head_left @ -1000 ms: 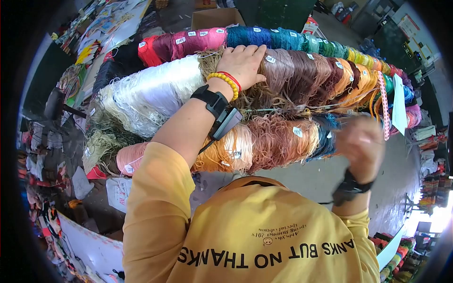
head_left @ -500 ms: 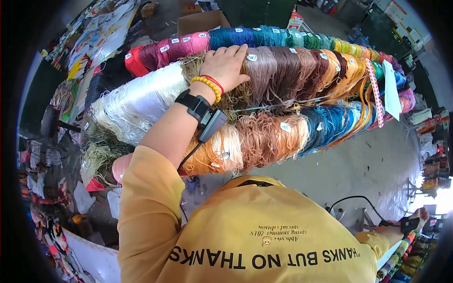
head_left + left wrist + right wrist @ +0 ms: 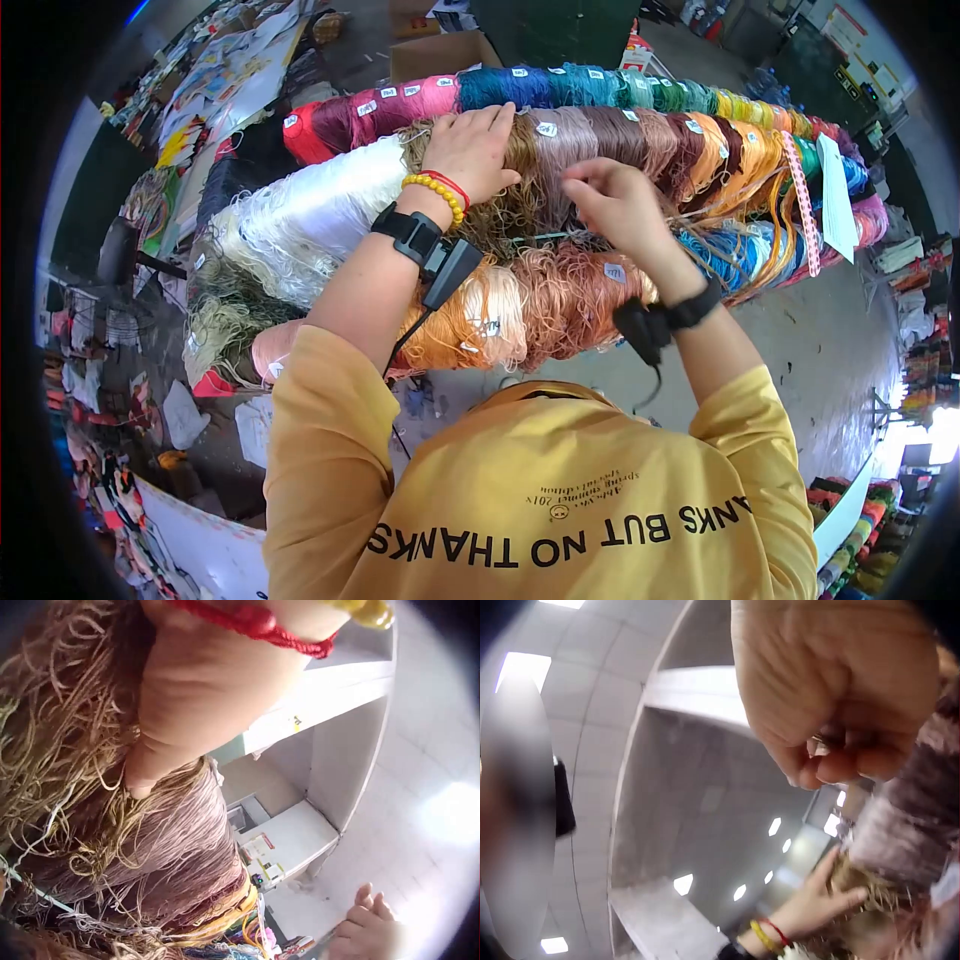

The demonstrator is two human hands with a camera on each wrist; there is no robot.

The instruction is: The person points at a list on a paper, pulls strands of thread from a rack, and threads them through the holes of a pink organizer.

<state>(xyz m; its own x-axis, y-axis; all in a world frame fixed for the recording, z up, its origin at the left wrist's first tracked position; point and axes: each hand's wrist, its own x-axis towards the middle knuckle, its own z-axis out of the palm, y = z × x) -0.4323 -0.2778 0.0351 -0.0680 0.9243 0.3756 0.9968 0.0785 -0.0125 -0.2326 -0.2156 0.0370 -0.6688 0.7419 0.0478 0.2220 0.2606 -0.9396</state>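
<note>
My left hand (image 3: 468, 158) rests on a hank of olive-brown thread (image 3: 521, 145) in the middle row, fingers laid over its top. In the left wrist view the thumb (image 3: 154, 754) presses into the loose strands, while the other fingertips are hidden. My right hand (image 3: 622, 205) is above the row just to the right, thumb and forefinger close together over mauve-brown thread (image 3: 565, 165). Its fingers (image 3: 836, 766) curl in toward the palm in the right wrist view, and no thread shows clearly between them. White thread (image 3: 320, 205) lies left of my left hand.
A front row holds frizzy brown thread (image 3: 570, 290) and orange thread (image 3: 425, 320). Behind runs a row with pink (image 3: 435, 97) and teal thread (image 3: 520, 90), many hanks tagged. A pink checked ribbon (image 3: 800, 200) and a white paper strip (image 3: 836, 195) hang at the right.
My right hand swung far out to the lower right, then came back over the middle row beside my left hand. The left hand stays on the olive-brown thread.
</note>
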